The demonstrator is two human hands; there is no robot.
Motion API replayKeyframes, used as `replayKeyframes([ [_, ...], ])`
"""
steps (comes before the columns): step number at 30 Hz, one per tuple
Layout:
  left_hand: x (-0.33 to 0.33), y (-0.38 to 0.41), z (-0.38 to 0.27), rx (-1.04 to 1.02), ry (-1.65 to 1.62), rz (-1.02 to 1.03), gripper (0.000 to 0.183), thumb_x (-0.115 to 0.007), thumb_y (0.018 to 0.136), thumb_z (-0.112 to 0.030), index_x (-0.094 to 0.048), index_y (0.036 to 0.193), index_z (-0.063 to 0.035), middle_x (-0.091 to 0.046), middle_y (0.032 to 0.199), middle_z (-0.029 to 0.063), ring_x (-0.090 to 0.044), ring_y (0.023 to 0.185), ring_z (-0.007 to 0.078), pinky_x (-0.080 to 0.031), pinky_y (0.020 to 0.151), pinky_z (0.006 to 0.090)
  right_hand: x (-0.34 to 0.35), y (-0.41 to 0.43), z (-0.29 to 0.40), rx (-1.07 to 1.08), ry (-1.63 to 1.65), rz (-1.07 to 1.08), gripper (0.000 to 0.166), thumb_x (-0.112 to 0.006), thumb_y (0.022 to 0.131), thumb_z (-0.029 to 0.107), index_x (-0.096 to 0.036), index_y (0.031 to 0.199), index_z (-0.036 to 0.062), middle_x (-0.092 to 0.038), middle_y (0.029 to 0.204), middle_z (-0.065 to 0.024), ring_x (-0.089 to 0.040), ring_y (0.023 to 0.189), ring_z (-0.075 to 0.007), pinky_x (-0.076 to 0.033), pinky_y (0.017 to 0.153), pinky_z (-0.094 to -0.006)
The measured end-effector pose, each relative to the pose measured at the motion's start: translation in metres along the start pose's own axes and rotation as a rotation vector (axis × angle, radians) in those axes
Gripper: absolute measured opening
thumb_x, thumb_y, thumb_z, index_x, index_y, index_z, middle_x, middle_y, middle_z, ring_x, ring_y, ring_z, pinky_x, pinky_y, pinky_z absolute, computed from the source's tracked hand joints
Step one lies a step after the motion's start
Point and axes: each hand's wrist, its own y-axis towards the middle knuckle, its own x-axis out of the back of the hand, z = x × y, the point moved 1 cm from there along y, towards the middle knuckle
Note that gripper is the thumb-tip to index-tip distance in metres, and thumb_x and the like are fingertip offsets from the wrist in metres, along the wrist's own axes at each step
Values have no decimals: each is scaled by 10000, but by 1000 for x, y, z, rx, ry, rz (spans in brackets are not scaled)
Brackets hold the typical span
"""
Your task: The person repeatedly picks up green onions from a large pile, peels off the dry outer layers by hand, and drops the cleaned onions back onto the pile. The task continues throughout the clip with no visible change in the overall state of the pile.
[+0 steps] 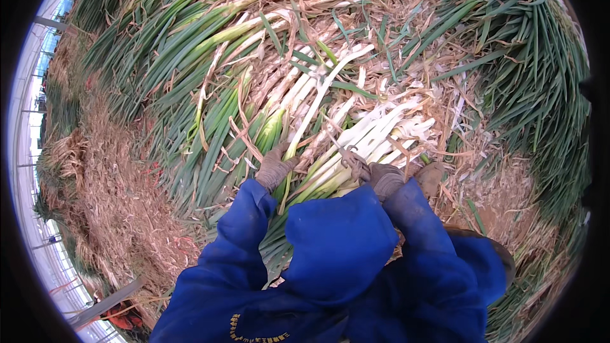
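Observation:
My left hand (275, 167), in a dirty knit glove, grips one peeled long green onion (320, 100) low on its stalk. The onion's white root end points up and away from me. My right hand (387, 180), also gloved, is at the near right edge of a pile of peeled white-stalked onions (376, 131). By its fingers is a thin, dirt-coloured object (353, 158) with a slender tip; I cannot tell whether it is a tool or whether the hand holds it. Unpeeled onions (295, 74) with dry brown skins lie beyond my left hand.
Long rows of green onions (167, 62) fill the far left. Another large heap of green onion tops (538, 66) stands on the right. Dry peelings (119, 200) litter the ground. A metal bar (107, 302) and translucent greenhouse sheeting (28, 119) are at left.

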Motion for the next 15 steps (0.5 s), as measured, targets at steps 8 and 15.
replayKeyframes([
  [8, 6, 18, 45, -106, -110, 67, 372, -546, 955, -134, -532, 1287, 33, -672, 1040, 81, -609, 933, 135, -494, 832, 274, -12, 10, 7, 217, -102, 127, 446, -590, 810, 408, -656, 989, 5, -674, 917, -238, -663, 916, -368, -515, 806, -445],
  [15, 22, -1, 25, 167, -643, 192, 337, -475, 999, -197, -538, 1229, 41, -682, 1006, 104, -643, 768, 129, -548, 640, 259, -12, 16, 16, 209, -127, 150, 440, -584, 830, 423, -648, 1003, 24, -676, 901, -211, -667, 851, -349, -525, 768, -436],
])
